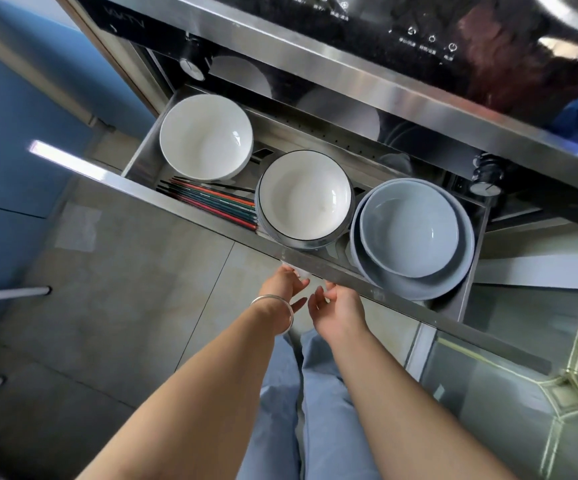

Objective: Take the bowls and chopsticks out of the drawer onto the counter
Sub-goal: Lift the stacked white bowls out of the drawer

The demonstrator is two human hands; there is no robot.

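Note:
The steel drawer stands pulled out below me. Inside, a plain white bowl sits at the back left. A white bowl with a dark rim tops a small stack in the middle. On the right, a blue-grey bowl rests in a wider blue-grey dish. A bundle of coloured chopsticks lies along the front left. My left hand, with a silver bangle, and my right hand are just under the drawer's front edge, fingers apart, fingertips at the edge, holding nothing.
The black and steel appliance panel overhangs the drawer's back, with round knobs at the left and right. Blue cabinets stand to the left, a glass-fronted door to the right. Tiled floor and my legs are below.

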